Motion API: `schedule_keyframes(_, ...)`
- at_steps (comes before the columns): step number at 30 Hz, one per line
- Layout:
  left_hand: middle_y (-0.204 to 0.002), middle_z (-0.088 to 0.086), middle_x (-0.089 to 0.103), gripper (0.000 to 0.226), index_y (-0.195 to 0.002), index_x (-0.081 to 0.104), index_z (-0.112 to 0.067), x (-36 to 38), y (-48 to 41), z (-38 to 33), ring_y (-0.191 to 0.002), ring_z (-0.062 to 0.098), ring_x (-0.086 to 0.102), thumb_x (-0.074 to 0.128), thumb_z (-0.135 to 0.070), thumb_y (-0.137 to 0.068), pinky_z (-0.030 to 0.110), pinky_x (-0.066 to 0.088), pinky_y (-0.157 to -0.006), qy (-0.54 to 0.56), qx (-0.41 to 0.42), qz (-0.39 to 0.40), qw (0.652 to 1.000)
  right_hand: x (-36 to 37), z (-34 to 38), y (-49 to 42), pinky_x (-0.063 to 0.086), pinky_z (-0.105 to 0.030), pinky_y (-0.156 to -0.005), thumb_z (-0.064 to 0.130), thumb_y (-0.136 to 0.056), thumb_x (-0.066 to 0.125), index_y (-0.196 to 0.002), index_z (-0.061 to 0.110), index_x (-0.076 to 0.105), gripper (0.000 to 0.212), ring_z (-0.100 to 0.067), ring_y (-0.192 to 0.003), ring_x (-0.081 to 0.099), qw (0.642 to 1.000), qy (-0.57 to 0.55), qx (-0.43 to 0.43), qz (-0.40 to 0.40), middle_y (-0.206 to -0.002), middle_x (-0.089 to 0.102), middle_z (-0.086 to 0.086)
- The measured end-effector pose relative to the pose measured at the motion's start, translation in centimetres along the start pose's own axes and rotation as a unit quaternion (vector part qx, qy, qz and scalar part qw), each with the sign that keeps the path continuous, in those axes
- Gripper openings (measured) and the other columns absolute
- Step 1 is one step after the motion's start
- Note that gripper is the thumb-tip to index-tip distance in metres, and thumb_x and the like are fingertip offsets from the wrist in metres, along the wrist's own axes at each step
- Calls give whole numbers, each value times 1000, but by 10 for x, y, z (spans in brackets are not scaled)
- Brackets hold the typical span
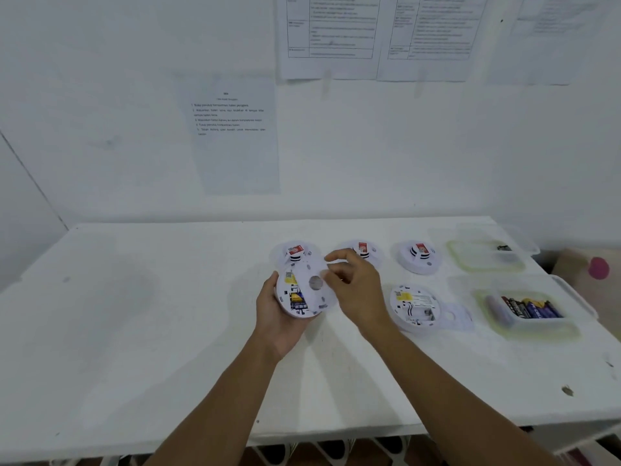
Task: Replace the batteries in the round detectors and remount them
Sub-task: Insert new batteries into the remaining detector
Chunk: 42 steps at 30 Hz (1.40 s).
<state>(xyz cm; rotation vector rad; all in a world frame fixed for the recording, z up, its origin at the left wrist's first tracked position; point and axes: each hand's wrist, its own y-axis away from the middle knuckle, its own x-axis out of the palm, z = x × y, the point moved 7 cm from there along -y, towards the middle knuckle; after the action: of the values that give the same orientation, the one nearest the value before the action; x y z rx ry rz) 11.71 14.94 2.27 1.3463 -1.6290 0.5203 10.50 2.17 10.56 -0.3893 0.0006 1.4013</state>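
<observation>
**Five detectors, one up in the hands**

Left hand (274, 314) cups a detector (302, 294) back-side up, just above the counter (168, 314), with a battery showing in its bay. Right hand (356, 284) hovers at the far rim with its fingers curled. Blur hides whether they pinch the pale round plate (317, 280) lying across it. That hand covers part of the middle detector (363, 248) in the back row. An opened detector (415, 306) lies to the right, near a tub of batteries (524, 311). Broad bare counter stretches to the left.
</observation>
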Motion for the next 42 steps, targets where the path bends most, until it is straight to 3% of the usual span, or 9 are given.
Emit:
schedule_keyframes(4, -137, 16, 58, 51, -138, 56, -12, 10, 2, 7, -125, 34, 52, 40, -41, -99, 47, 37, -109, -2, -13, 4, 1000, 11, -1, 6, 46, -15, -69, 8, -84, 66, -92, 16, 70, 12, -3, -78, 63, 985, 137, -98, -19, -88, 69, 9)
schedule_keyframes(7, -134, 13, 57, 52, -139, 55, -13, 10, 1, 7, -115, 29, 55, 41, -42, -98, 40, 40, -103, 8, -20, -5, 1000, 18, -6, 15, 47, -22, -82, 25, -89, 62, -103, 20, 72, 18, -11, -103, 56, 959, 252, -124, -28, -110, 63, 6)
schedule_keyframes(11, -125, 14, 64, 51, -130, 63, -10, 4, -1, 7, -116, 28, 56, 43, -44, -98, 40, 34, -112, -3, -21, -32, 999, 21, -2, 23, 41, -18, -84, 47, -80, 68, -108, 23, 71, 37, -11, -112, 52, 953, 277, -116, -40, -122, 59, 6)
schedule_keyframes(15, -120, 13, 67, 50, -128, 65, -11, 4, -1, 8, -110, 27, 61, 43, -45, -98, 38, 37, -110, -20, -11, -46, 999, 23, -2, 21, 38, -16, -83, 45, -78, 71, -111, 22, 69, 39, -13, -113, 52, 950, 295, -97, -27, -123, 57, 5)
schedule_keyframes(23, -122, 14, 67, 51, -129, 62, -11, 13, 2, 11, -109, 28, 64, 43, -44, -96, 39, 44, -104, -39, 13, -28, 999, 14, 3, 20, 44, -17, -71, 50, -73, 75, -100, 25, 72, 37, -8, -88, 64, 960, 259, -51, -88, -104, 62, 6)
schedule_keyframes(30, -122, 13, 67, 56, -131, 61, -13, 14, 3, 6, -104, 28, 67, 38, -51, -97, 40, 54, -91, -36, 14, -14, 999, 15, -4, 21, 51, -21, -78, 51, -78, 70, -101, 24, 72, 36, -6, -89, 61, 972, 226, -39, -48, -106, 61, 8)
schedule_keyframes(36, -135, 12, 62, 69, -134, 59, -18, 8, -2, -1, -130, 33, 53, 24, -65, -96, 51, 33, -115, -76, 12, -12, 997, 4, -18, 16, 53, -23, -77, 62, -76, 66, -100, 23, 69, 46, -4, -84, 64, 990, 115, 67, -42, -98, 67, 12)
schedule_keyframes(40, -137, 10, 60, 71, -134, 58, -8, 8, -5, -5, -131, 30, 52, 23, -59, -100, 48, 36, -113, -128, 35, 10, 991, 2, -36, 15, 62, -35, -69, 44, -80, 72, -102, 21, 64, 32, -9, -82, 70, 984, -36, 168, -33, -93, 71, 4)
schedule_keyframes(42, -135, 11, 62, 55, -134, 57, -5, 7, -5, -12, -128, 31, 55, 40, -45, -100, 49, 40, -110, -148, 69, -1, 987, 1, -45, 15, 62, -38, -71, 29, -85, 69, -105, 17, 66, 24, -14, -84, 71, 974, -101, 202, -30, -95, 73, -1)
